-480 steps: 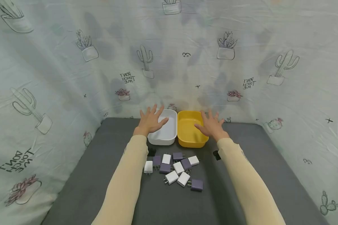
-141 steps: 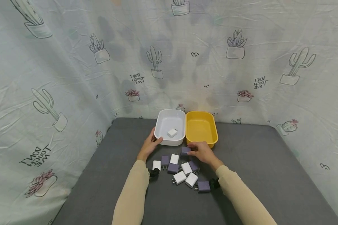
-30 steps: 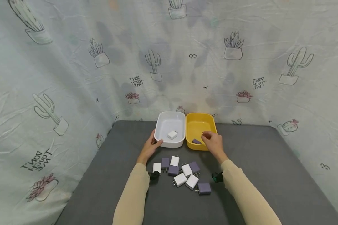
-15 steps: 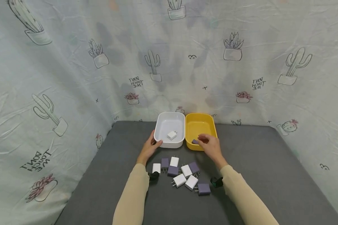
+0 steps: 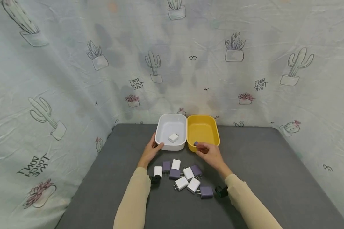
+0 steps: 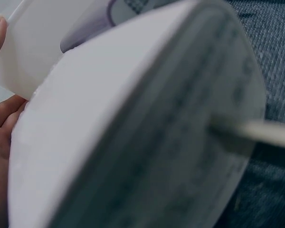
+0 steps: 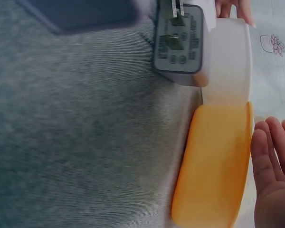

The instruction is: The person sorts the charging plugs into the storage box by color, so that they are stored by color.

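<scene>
My left hand point(image 5: 150, 152) grips the near left corner of the white container point(image 5: 174, 148), thumb at the rim and fingers outside. A white charger plug point(image 5: 173, 137) lies inside that container. My right hand point(image 5: 212, 155) is over the near rim of the yellow container point(image 5: 217, 132), fingertips close to a purple charger plug point(image 5: 196, 143) inside, which they partly hide. In the right wrist view the fingers point(image 7: 262, 156) look fairly straight, with nothing between them. Several white charger plugs point(image 5: 181, 183) and purple charger plugs point(image 5: 206, 192) lie on the table between my forearms.
Both containers stand side by side at the back of the dark grey table point(image 5: 246, 165). A curtain point(image 5: 172, 63) printed with cacti hangs right behind and to both sides. Up close in the left wrist view, a white charger plug point(image 6: 85, 118) blocks much of the sight.
Since the earliest frame, a white plug has come into the white container and a purple one into the yellow. Over the last second, my right hand has shifted left and nearer; my left stays put.
</scene>
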A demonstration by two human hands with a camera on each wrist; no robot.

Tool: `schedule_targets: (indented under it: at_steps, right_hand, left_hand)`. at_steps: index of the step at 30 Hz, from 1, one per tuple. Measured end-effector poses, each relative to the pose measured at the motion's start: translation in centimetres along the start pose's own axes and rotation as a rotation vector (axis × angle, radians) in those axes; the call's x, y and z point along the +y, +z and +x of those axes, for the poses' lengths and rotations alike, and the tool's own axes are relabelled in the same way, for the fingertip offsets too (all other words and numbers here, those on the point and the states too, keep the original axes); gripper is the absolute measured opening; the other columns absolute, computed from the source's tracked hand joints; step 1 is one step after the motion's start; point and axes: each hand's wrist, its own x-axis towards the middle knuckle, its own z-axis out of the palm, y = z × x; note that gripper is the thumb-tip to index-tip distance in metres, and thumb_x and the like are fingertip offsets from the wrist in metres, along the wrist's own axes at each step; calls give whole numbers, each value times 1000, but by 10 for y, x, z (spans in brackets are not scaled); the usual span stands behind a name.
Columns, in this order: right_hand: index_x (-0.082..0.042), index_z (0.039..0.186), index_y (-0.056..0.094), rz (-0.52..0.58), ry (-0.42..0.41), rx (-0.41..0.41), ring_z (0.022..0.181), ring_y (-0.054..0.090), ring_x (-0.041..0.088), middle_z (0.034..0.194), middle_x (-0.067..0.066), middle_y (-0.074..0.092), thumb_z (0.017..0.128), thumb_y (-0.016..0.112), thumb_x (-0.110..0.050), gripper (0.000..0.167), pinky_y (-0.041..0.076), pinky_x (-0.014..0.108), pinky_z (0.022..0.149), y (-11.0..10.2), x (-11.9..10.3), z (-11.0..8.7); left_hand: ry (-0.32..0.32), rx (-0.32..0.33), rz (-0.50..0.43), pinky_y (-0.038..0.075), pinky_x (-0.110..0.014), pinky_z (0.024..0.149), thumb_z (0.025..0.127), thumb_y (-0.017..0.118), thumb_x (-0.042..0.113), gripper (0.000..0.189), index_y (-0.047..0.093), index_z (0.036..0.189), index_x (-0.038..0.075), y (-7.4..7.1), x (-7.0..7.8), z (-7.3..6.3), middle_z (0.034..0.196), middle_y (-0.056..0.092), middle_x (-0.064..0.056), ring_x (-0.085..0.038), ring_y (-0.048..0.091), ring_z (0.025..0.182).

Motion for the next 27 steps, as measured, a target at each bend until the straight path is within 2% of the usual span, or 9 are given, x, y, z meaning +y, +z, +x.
schedule_targets:
  at_steps: [2,6,9,13,18,20,25,27]
  right_hand:
    - [3,111,70,8,18,-36,89,71,24,104,19,73,83,76,-6,30,59,35,81,0,1,-1]
    - [4,113,69,22,38,-106,91,71,22,106,18,72,83,76,-7,32,59,31,82,3,6,-4]
    - [4,112,69,5,22,-148,90,71,21,105,19,72,82,76,-6,32,58,27,79,4,10,-8]
    - [3,114,69,-38,24,-206,90,69,20,103,17,73,81,78,-9,36,58,32,80,2,17,-12]
    - [2,117,67,-53,44,-315,91,69,19,104,12,73,80,80,-14,43,58,33,82,1,26,-17]
    - [3,117,67,-46,39,-347,92,69,20,104,12,73,79,80,-14,43,58,33,81,1,28,-19]
    - [0,118,67,-29,64,-384,95,69,21,107,11,73,79,80,-14,43,58,35,84,2,29,-22]
    - [-1,118,67,-26,74,-393,97,69,21,109,10,72,80,80,-14,43,57,36,86,3,29,-23]
  left_hand:
    - [-7,6,5,29,-50,118,93,67,27,86,11,158,20,-1,-1,2,161,22,-18,-35,24,148]
    - [-12,25,5,28,-50,118,92,68,32,88,10,158,26,-3,-19,11,162,22,-14,-32,24,149]
    - [2,40,19,29,-49,118,91,68,37,87,11,157,32,-1,-35,18,162,24,-10,-29,26,149]
    - [16,49,40,32,-48,117,91,68,40,87,12,157,35,2,-38,19,161,27,-8,-29,29,148]
    - [16,59,49,34,-48,116,91,68,38,88,12,158,27,3,-39,20,160,28,-8,-29,31,147]
    - [9,59,54,34,-47,115,91,68,39,88,12,158,28,3,-39,20,160,29,-8,-28,32,146]
    - [11,58,54,34,-47,116,90,68,41,86,14,157,35,3,-37,19,160,29,-5,-27,32,147]
    - [17,58,51,33,-48,116,91,68,39,85,14,157,35,3,-37,18,161,29,-5,-28,30,147]
